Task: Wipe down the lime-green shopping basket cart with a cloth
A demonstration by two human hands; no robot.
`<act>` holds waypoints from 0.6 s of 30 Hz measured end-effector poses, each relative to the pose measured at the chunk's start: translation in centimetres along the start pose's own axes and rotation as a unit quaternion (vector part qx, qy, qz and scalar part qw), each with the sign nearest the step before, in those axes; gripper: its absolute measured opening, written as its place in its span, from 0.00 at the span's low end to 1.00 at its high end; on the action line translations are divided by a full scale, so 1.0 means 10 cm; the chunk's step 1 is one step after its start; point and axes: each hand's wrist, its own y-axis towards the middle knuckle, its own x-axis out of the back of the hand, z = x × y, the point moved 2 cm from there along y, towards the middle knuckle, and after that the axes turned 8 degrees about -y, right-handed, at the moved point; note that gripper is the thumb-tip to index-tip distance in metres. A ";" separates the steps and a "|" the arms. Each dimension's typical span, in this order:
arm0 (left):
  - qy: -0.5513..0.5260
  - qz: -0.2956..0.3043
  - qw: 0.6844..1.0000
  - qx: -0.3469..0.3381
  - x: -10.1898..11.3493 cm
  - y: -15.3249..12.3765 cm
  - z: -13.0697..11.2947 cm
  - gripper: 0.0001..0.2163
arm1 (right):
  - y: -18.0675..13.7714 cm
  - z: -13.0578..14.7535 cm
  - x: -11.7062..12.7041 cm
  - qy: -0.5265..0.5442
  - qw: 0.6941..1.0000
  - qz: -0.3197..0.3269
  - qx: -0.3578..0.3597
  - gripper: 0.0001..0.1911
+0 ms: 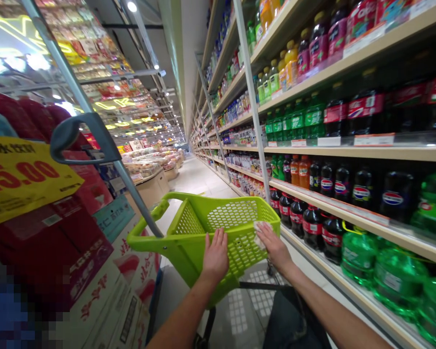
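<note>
A lime-green plastic shopping basket (189, 223) on wheels is tipped toward me in a supermarket aisle. My left hand (215, 254) lies flat on the basket's near mesh wall, fingers together and stretched upward. My right hand (272, 245) presses a small white cloth (258, 231) against the same wall near its right corner, fingers flat on it. The basket's long grey pull handle (83, 138) rises up and to the left.
Shelves of soda bottles (334, 184) and green jugs (396, 276) run along the right. Red and white cartons (94, 271) with a yellow price sign (18, 177) stand stacked on the left. The pale aisle floor (192, 177) stretches ahead past produce displays.
</note>
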 end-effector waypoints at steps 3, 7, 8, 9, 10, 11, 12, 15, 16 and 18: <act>0.005 0.009 1.000 -0.006 -0.01 0.01 0.01 0.30 | -0.09 -0.09 -0.09 -0.010 1.000 0.023 0.004 0.24; 0.014 0.024 1.000 -0.013 -0.03 -0.02 0.05 0.30 | -0.49 -0.16 -0.20 -0.008 0.998 0.062 -0.007 0.25; 0.015 0.024 1.000 -0.010 -0.04 -0.02 0.05 0.30 | -0.49 -0.17 -0.17 -0.004 0.998 0.057 -0.015 0.26; 0.013 0.022 1.000 -0.007 -0.04 -0.02 0.05 0.30 | -0.44 -0.18 -0.12 0.000 0.999 0.045 -0.022 0.28; 0.011 0.020 1.000 -0.003 -0.04 -0.02 0.04 0.30 | -0.34 -0.20 -0.06 0.004 0.999 0.029 -0.030 0.28; 0.009 0.018 1.000 0.001 -0.04 -0.02 0.03 0.30 | -0.22 -0.23 0.00 0.006 0.999 0.012 -0.039 0.29; 0.008 0.017 1.000 0.005 -0.04 -0.02 0.02 0.30 | -0.11 -0.27 0.04 0.006 0.999 -0.002 -0.050 0.29; 0.006 0.023 1.000 0.005 -0.01 0.00 0.01 0.30 | -0.05 -0.42 0.02 -0.007 0.994 -0.018 -0.106 0.30; 0.004 0.024 1.000 0.001 0.00 0.00 0.03 0.30 | -0.15 -0.47 -0.03 -0.012 0.992 -0.015 -0.125 0.30; 0.004 0.021 1.000 0.004 0.03 0.00 0.09 0.30 | -0.41 -0.53 -0.13 -0.018 0.989 -0.001 -0.148 0.32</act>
